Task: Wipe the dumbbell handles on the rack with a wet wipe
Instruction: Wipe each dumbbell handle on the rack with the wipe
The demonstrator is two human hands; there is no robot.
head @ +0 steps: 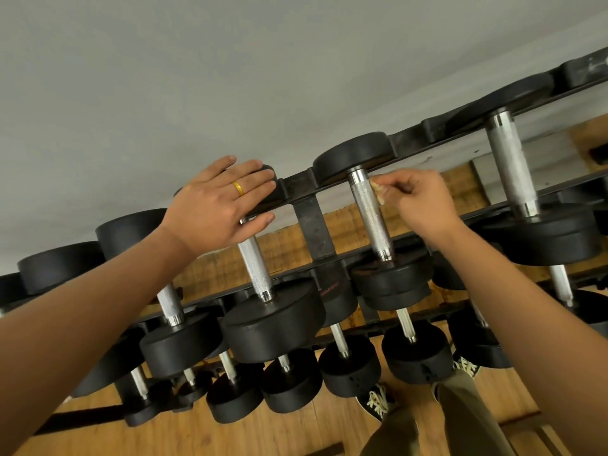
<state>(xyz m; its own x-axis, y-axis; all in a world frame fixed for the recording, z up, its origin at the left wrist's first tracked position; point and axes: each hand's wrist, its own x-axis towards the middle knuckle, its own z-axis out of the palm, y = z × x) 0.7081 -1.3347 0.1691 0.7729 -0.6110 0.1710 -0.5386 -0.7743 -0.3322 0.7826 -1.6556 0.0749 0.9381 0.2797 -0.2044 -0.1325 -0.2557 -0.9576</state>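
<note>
A black steel rack (309,222) holds rows of black dumbbells with knurled silver handles. My right hand (424,202) pinches a small crumpled wet wipe (378,192) against the right side of the handle (370,215) of a top-row dumbbell, near its far end. My left hand (220,202), wearing a gold ring, lies flat with fingers spread over the far head (269,192) of the neighbouring dumbbell, whose handle (255,264) runs down toward me below the palm.
A larger dumbbell handle (511,166) sits further right on the top row. Lower rows carry several smaller dumbbells (289,380). A grey wall (230,77) stands behind the rack. My shoes (378,403) and trouser legs stand on the wooden floor (164,432).
</note>
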